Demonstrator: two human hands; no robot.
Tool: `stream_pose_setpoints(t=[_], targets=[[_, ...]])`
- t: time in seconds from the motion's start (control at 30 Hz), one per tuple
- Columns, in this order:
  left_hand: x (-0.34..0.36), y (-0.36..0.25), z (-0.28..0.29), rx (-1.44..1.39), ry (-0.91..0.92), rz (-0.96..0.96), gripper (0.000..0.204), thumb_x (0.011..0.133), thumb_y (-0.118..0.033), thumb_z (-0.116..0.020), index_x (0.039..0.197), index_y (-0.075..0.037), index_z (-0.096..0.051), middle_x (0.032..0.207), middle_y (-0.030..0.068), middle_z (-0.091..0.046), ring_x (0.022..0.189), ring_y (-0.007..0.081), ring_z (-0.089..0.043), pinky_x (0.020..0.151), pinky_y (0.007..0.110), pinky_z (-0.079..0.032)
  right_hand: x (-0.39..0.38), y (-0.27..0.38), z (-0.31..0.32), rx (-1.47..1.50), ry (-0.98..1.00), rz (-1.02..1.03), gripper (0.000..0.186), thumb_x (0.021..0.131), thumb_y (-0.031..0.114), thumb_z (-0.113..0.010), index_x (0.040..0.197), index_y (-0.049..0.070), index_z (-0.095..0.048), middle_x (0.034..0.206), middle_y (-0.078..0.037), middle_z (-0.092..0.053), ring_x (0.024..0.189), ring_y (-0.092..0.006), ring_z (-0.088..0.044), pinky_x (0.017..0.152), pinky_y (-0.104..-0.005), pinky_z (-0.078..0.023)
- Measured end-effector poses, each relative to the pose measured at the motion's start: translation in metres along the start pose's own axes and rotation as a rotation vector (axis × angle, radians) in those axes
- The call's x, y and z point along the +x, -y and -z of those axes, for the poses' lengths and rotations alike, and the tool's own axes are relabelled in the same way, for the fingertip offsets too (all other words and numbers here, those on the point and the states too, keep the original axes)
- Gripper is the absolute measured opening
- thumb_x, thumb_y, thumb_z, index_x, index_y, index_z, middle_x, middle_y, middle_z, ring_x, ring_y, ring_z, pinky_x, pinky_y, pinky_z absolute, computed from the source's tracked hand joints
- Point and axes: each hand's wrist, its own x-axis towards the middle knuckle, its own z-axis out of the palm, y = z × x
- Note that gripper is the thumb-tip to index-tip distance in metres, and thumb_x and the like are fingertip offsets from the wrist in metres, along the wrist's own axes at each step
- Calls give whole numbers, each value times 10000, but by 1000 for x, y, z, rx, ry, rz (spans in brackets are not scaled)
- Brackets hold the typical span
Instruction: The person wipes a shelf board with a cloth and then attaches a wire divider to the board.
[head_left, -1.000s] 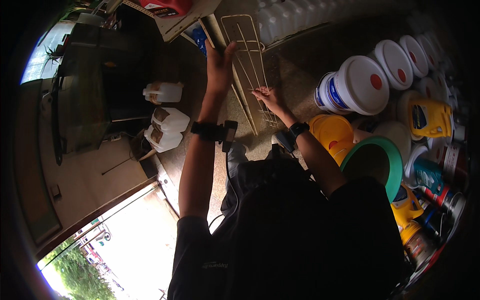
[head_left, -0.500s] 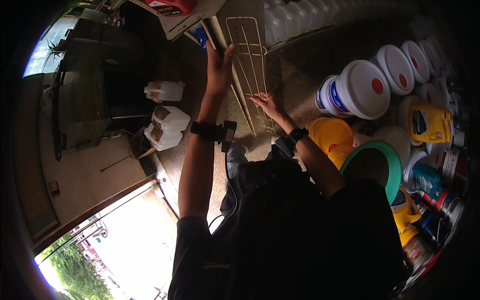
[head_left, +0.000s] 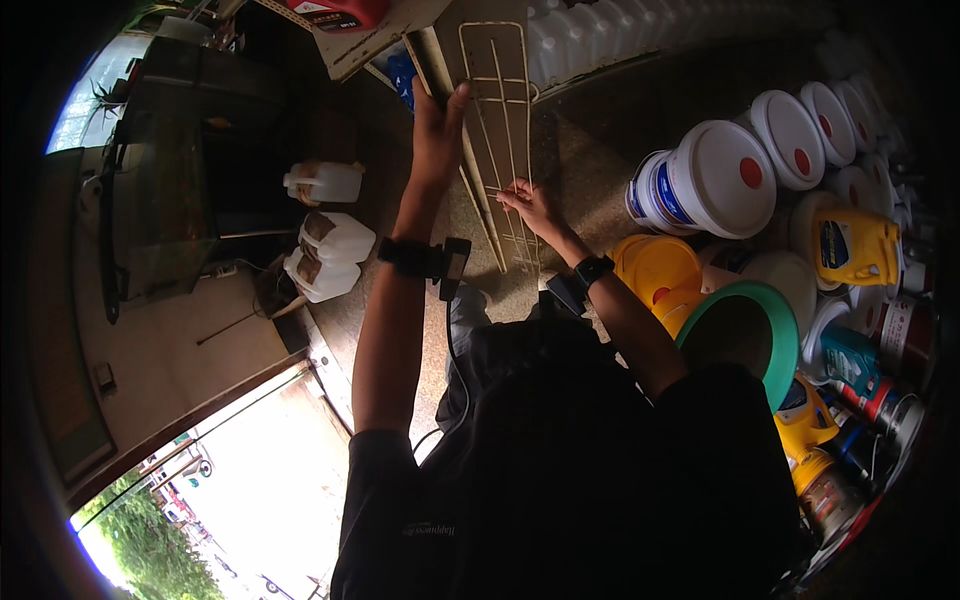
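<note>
While hands (head_left: 437,140) (head_left: 534,207) grip panel (head_left: 498,140), wire rack (head_left: 500,100) | jugs (head_left: 333,255) left | buckets (head_left: 725,180) right

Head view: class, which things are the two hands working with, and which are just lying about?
In hand:
- beige panel, its edge in the left hand
- wire rack, seemingly pinched by the right hand

Lying about:
- white lidded buckets
- yellow bucket
- green tub
- white jugs

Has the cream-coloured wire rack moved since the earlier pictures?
Yes: the cream-coloured wire rack has shifted slightly, its upper end going rightward in view, away from the red plastic jug.
</note>
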Motion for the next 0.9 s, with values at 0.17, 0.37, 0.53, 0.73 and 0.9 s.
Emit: stream_pose_setpoints(t=[0.17, 0.37, 0.53, 0.73, 0.9], targets=[[-1, -2, -2, 0, -10, 8, 306, 961, -163, -531, 1194, -22, -391, 1037, 67, -529, 942, 141, -490, 855, 282, -408, 10, -15, 3, 79, -34, -11, 166, 912, 164, -613, 857, 10, -584, 815, -48, -647, 731, -101, -595, 658, -243, -488], [-7, -3, 6, 43, 3, 1, 315, 963, -158, -524, 1209, -23, -382, 1048, 69, -531, 959, 146, -494, 863, 284, -408, 8, -1, 5, -39, 5, 1, 142, 909, 146, -618, 844, 22, -589, 740, -28, -617, 659, -70, -552, 613, -234, -459], [-7, -3, 6, 30, -18, 11, 311, 964, -156, -519, 1210, -23, -382, 1059, 69, -532, 965, 150, -496, 869, 285, -409, -5, 17, -5, -91, -12, -13, 155, 901, 136, -624, 807, 24, -573, 683, -3, -572, 618, -59, -528, 579, -222, -430], [-8, -5, 9, -8, -10, 36, 373, 964, -157, -520, 1269, -21, -353, 1129, 87, -528, 1029, 157, -494, 909, 293, -403, -5, 17, -10, -19, -59, 39, 260, 877, 149, -659, 717, 33, -489, 623, -8, -543, 566, -53, -513, 517, -225, -441], [-7, -2, 15, 3, 12, 13, 424, 966, -162, -518, 1316, -22, -323, 1175, 97, -513, 1059, 160, -492, 927, 292, -397, 11, 4, 0, -46, 112, -51, 157, 908, 168, -615, 843, 33, -568, 698, 9, -546, 635, -63, -529, 613, -223, -438]])
